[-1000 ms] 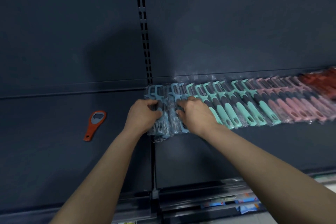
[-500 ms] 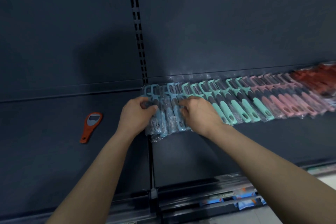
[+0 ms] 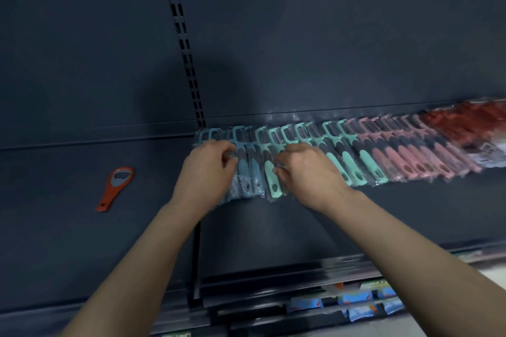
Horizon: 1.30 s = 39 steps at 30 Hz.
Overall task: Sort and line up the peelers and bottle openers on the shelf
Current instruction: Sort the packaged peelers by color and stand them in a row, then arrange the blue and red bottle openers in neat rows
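Along the dark shelf (image 3: 356, 230), seen from your head camera, the wrapped peelers lie in one overlapping row with blades toward the back wall and handles toward you, grouped by colour: blue peelers (image 3: 247, 172) at the left end beside the slotted upright (image 3: 183, 44), then mint-green peelers (image 3: 353, 164), pink peelers (image 3: 410, 157) and red peelers (image 3: 465, 123) at the far right. That colour order looks like sorting already largely done, and you seem to be tidying the seam where blue meets mint-green. Your left hand (image 3: 206, 172) sits on the blue group with its fingers (image 3: 228, 149) curled in tight and pinching the plastic wrap of those packs, probably to steady or square them. Your right hand (image 3: 310, 172) lies just beside it on the first mint-green packs, fingers (image 3: 286, 152) bent and the thumb pressed against one handle, so it appears to grip that peeler; motion blur leaves the exact hold uncertain. The two hands are near each other but not touching. An orange bottle opener (image 3: 116, 186) lies alone and tilted on the shelf well to the left, apart from the row, and by my reading it has yet to be lined up. Blue packets (image 3: 356, 306) show blurred on a lower shelf.
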### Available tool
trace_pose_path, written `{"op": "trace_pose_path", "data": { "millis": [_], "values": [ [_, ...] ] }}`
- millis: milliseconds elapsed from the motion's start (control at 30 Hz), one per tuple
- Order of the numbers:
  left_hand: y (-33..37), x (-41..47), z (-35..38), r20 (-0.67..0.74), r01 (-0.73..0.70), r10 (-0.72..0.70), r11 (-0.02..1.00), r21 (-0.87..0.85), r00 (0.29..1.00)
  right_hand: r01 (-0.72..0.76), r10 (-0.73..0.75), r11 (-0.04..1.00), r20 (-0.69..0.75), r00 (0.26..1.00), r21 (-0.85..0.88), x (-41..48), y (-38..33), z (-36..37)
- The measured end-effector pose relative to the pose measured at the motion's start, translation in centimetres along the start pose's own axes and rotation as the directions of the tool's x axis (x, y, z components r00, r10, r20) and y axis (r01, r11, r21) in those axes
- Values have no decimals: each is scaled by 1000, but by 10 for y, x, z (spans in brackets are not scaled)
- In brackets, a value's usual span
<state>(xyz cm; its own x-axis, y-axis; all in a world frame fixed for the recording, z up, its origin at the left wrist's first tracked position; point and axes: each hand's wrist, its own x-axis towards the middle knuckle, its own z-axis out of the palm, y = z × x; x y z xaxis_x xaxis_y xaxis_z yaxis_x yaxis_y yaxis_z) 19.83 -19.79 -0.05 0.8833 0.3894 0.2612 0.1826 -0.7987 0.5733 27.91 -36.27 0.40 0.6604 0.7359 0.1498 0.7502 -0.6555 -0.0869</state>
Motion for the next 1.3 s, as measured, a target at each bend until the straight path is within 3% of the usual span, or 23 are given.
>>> {"op": "trace_pose_path", "data": {
  "millis": [233, 600, 967, 1300],
  "values": [
    [30, -35, -6, 19, -52, 49, 968, 246, 999, 210, -213, 972, -9, 977, -103, -7, 11, -18],
    [21, -124, -50, -93, 200, -177, 835, 512, 980, 547, -548, 837, -43, 835, -22, -13, -59, -18],
    [-84, -223, -146, -218, 405, -341, 753, 519, 914, 716, -715, 698, -23, 698, 9, -5, -231, 7],
    [-208, -292, -263, -277, 459, -368, 753, 471, 888, 736, -735, 676, -39, 677, 44, 10, -413, 25]
  ]
}}
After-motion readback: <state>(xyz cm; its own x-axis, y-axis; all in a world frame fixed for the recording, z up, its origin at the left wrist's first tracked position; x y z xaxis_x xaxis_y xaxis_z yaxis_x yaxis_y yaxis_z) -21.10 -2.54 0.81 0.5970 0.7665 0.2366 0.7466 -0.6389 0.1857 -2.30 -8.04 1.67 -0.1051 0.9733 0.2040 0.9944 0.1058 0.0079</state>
